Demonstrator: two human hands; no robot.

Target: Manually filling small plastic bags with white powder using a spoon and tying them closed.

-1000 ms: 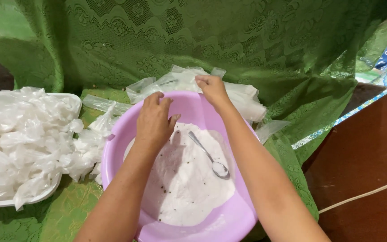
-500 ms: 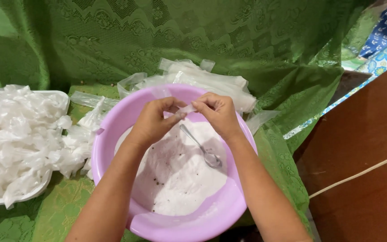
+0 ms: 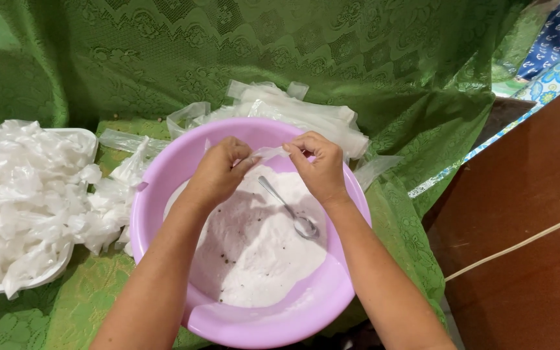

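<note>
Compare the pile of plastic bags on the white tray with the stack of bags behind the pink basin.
The bags on the white tray are crumpled, puffed and knotted in a loose heap, while the stack behind the pink basin lies flat and fairly neat. The tray pile is larger and sits left of the pink basin; the stack lies on the green cloth at its far rim. Both are clear, whitish plastic.

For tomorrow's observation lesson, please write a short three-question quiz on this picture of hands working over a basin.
1. True or false: the spoon lies inside the pink basin.
2. What do the left hand and right hand hold between them?
3. On which side of the basin is the tray of filled bags: A left, B right?

Key: 1 true. 2 a small clear plastic bag. 3 A.
</note>
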